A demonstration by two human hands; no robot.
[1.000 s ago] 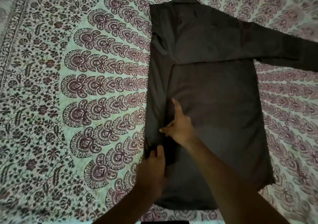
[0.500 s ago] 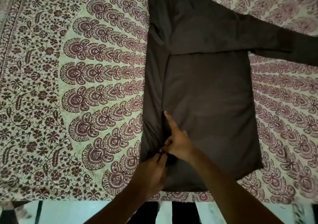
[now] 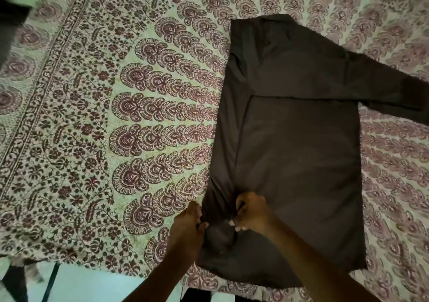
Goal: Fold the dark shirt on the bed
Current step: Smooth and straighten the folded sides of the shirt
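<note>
At the far upper left of the frame sits a dark, blurred shape (image 3: 10, 20); what it is cannot be told. Along the lower left edge a strip of pale floor (image 3: 92, 287) shows below the edge of the bed. The patterned bedspread (image 3: 92, 120), cream with maroon paisley fans and a flowered border, fills most of the picture.

Moving toward the lower centre, the left hand (image 3: 190, 225) comes up from the bottom edge. Its fingers are curled and pinch the shirt's left edge near the hem, where the cloth meets the bedspread. Just beside it to the right, the right hand (image 3: 251, 213) is closed in a fist round a gathered bunch of the same cloth (pale nails show on its underside). Between the two hands the fabric is bunched into a small rumpled lump.

The dark shirt (image 3: 301, 153) lies flat on the bedspread, right of centre, with its collar end toward the top of the frame and its hem toward the bottom. Its left side is folded inward as a long narrow band running from the shoulder down to the hands. At the upper right one sleeve (image 3: 385, 88) stretches out sideways across the bedspread and runs off the right edge of the frame.
</note>
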